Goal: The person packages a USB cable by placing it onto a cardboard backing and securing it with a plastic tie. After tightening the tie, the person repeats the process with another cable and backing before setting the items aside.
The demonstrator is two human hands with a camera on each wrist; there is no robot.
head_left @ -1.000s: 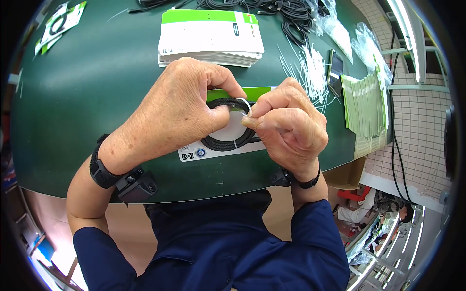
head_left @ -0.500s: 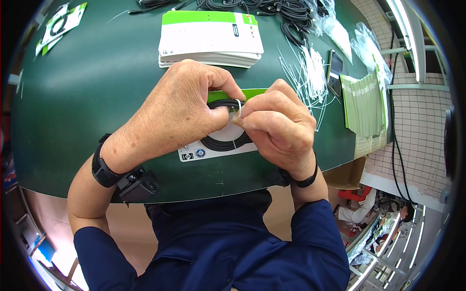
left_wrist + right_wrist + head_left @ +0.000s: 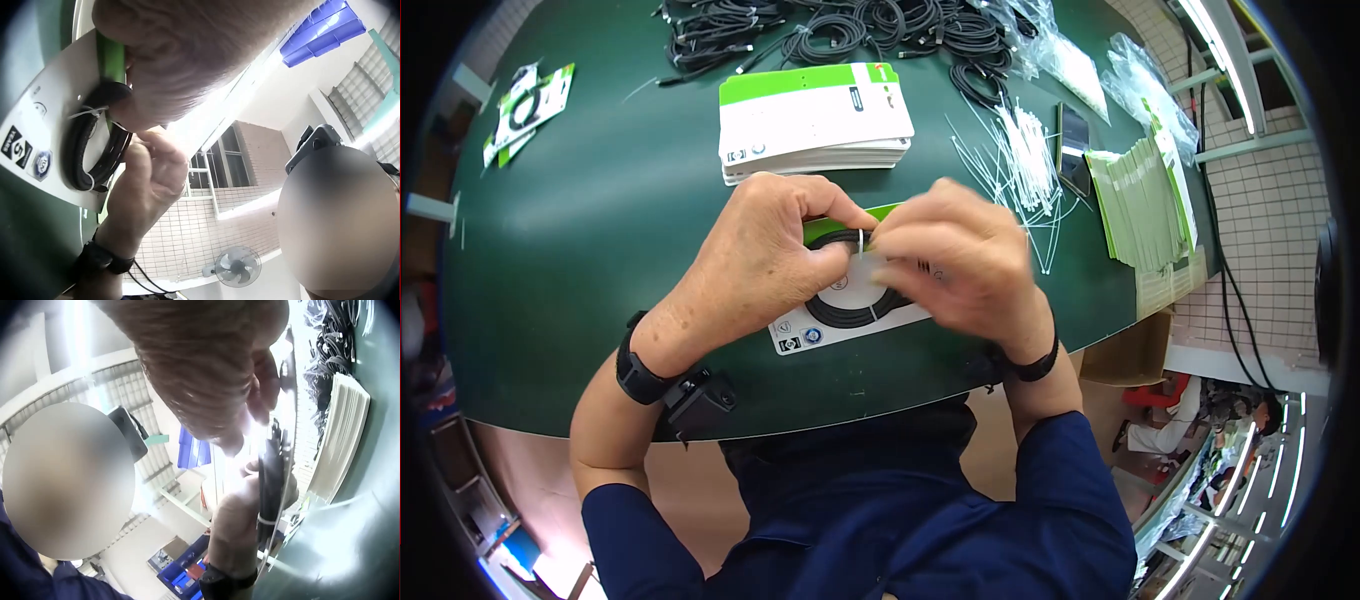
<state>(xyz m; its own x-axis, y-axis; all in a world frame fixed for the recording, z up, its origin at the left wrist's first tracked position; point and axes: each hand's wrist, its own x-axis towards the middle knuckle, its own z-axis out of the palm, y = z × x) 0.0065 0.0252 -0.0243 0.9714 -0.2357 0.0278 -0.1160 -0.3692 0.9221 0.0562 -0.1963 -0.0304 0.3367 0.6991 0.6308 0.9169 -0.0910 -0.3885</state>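
Note:
A coil of black cable [image 3: 840, 316] lies on a green-and-white printed card [image 3: 863, 284] near the table's front edge. With thumb and forefinger, my left hand [image 3: 762, 262] pinches the coil's upper side from the left. A white tie [image 3: 861, 241] loops round the cable right beside those fingertips, and another tie [image 3: 91, 181] circles the coil's lower side in the left wrist view. My right hand [image 3: 968, 258], blurred by motion, has its curled thumb and fingers at the white tie's end. In the right wrist view the coil [image 3: 270, 487] shows edge-on against the card.
Behind the hands stands a stack of cards [image 3: 815, 118], with a heap of black cables [image 3: 850, 35] beyond it. Loose white ties [image 3: 1032, 165], a phone [image 3: 1073, 152] and a row of green cards [image 3: 1135, 210] lie to the right. Another card with cable [image 3: 528, 108] is far left.
The head view has shifted. My right hand has drawn the tie upright and now blurs with motion beside it, while the left keeps its hold on the coil.

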